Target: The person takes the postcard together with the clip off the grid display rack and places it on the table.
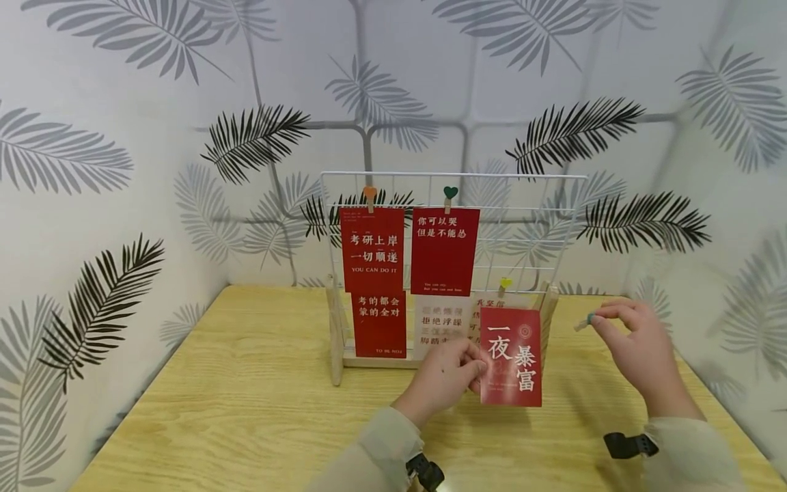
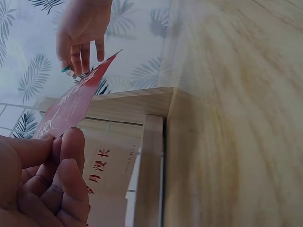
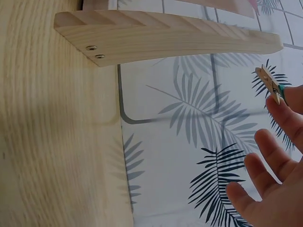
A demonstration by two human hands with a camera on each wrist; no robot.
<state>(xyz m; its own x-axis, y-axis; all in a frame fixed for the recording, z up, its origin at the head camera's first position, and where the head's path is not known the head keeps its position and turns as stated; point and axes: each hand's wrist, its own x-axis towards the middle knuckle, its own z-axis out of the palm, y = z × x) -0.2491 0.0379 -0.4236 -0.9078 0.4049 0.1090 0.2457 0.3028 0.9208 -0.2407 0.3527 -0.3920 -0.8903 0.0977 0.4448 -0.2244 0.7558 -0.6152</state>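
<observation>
My left hand [image 1: 447,376] pinches a red card [image 1: 511,359] with white Chinese characters by its left edge, in front of the lower right of a white wire grid rack [image 1: 522,225]. Between thumb and forefinger, my right hand [image 1: 639,352] holds a small wooden clothespin [image 3: 269,85] with a green top, to the right of the rack. Two red cards hang in the upper row, under an orange heart clothespin [image 1: 369,197] and a green heart clothespin [image 1: 451,195]. Below are another red card [image 1: 380,328] and a pale card [image 1: 439,318]. The held card partly covers a further pale card [image 1: 488,301] under a yellow clothespin [image 1: 505,283].
The rack stands on wooden side feet [image 1: 335,342] joined by a low wooden bar, on a wood-grain table [image 1: 246,410]. Close behind is a wall [image 1: 277,82] with a leaf pattern. Black straps with small devices sit on both wrists.
</observation>
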